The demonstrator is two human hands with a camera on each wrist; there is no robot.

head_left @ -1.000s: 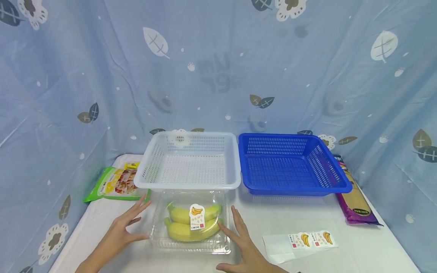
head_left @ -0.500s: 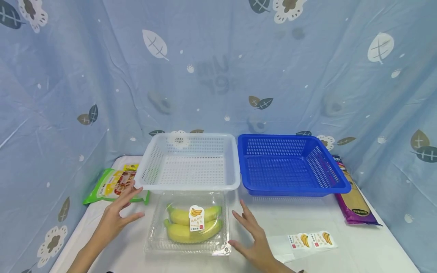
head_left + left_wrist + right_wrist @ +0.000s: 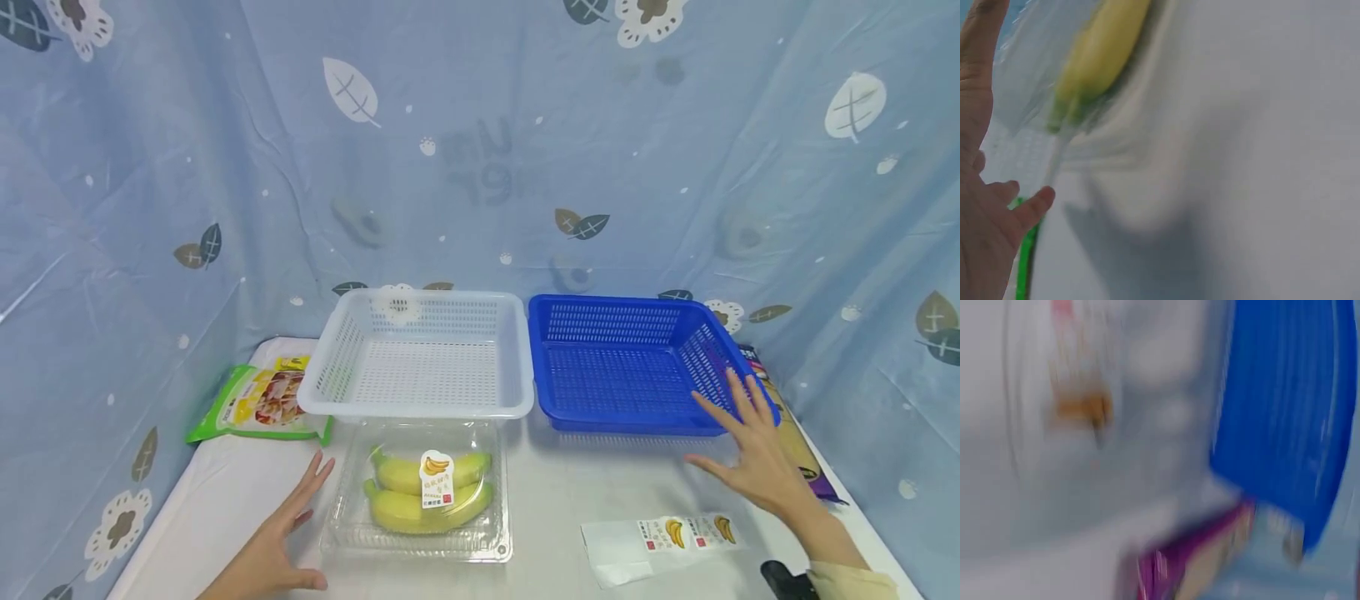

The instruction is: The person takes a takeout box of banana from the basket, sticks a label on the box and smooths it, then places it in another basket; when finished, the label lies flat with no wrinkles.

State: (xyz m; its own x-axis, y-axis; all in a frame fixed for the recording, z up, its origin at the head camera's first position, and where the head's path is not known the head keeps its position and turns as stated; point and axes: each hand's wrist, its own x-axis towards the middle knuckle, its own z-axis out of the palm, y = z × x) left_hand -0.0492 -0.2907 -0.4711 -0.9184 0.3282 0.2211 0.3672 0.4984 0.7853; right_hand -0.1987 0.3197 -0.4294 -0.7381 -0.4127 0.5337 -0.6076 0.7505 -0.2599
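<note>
Two bananas [image 3: 427, 508] lie inside a closed clear plastic clamshell box [image 3: 341, 525] in the head view. A white banana label [image 3: 437, 492] is stuck on its lid. My left hand [image 3: 273, 542] is spread just left of the box, apart from it and holding nothing. In the left wrist view a banana [image 3: 1104, 56] shows blurred beyond the hand. My right hand [image 3: 757, 454], fingers spread and holding nothing, is over the table's right side, in front of the blue basket [image 3: 622, 421]. Below it lies a backing sheet [image 3: 611, 550] with two more banana labels [image 3: 663, 533].
A white basket [image 3: 416, 408] stands behind the box, beside the blue one. At the left lies a green food bag [image 3: 258, 404]; a purple noodle packet [image 3: 802, 454] lies at the right, partly hidden by my right hand. A blue patterned curtain [image 3: 480, 150] encloses the table.
My right hand has moved from the box's right side far to the right, near the blue basket. The left hand drew back from the box, then came down nearer the front. The box stays put.
</note>
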